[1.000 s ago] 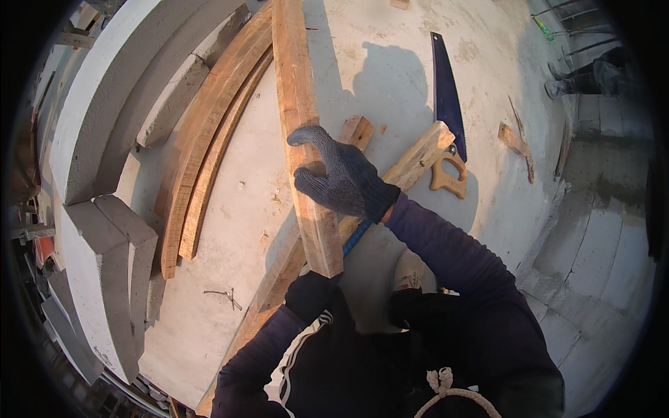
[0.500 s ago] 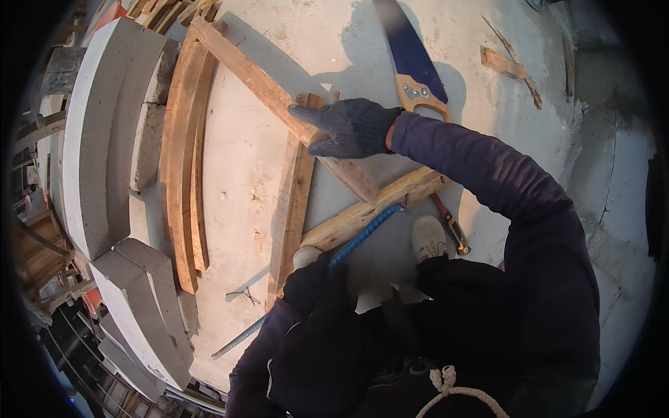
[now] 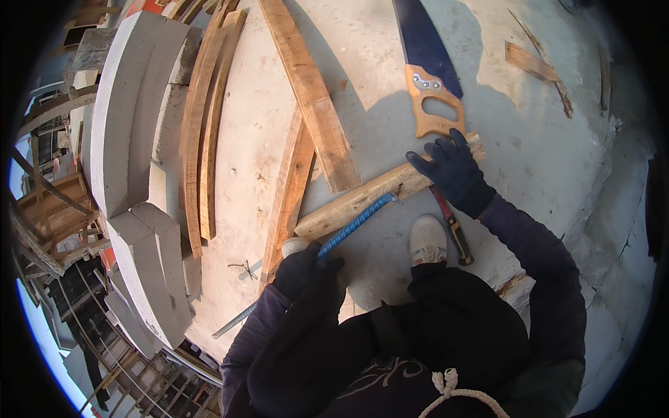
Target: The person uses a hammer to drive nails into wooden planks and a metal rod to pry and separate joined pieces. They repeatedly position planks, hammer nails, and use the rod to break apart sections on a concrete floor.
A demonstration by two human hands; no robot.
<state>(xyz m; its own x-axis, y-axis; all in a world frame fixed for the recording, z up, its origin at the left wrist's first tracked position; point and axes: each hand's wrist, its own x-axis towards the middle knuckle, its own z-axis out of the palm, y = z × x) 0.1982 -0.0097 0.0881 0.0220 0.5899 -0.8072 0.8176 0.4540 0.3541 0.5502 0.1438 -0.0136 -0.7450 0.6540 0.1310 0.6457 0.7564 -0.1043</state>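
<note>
My left hand [image 3: 305, 270], in a dark glove, is closed around a blue ribbed bar [image 3: 357, 226] with a bent tip; its other end slants down to the lower left. My right hand [image 3: 456, 171], also gloved, is open with fingers spread over the right end of a short wooden beam [image 3: 380, 191]; whether it touches the beam I cannot tell. The bar's bent tip lies close to the beam's near side. Beyond the beam, a long plank [image 3: 306, 90] angles away, overlapping another timber [image 3: 289, 184].
A handsaw [image 3: 433, 90] with a wooden handle lies past my right hand. A red-and-black hand tool [image 3: 456, 233] rests by my right shoe [image 3: 428, 240]. Concrete blocks [image 3: 132, 125] and long timbers [image 3: 202, 139] line the left. A wood scrap [image 3: 531, 63] lies at the far right.
My right hand has left the long plank and come nearer and right, over the beam. The plank now lies angled differently. My left hand still holds the bar.
</note>
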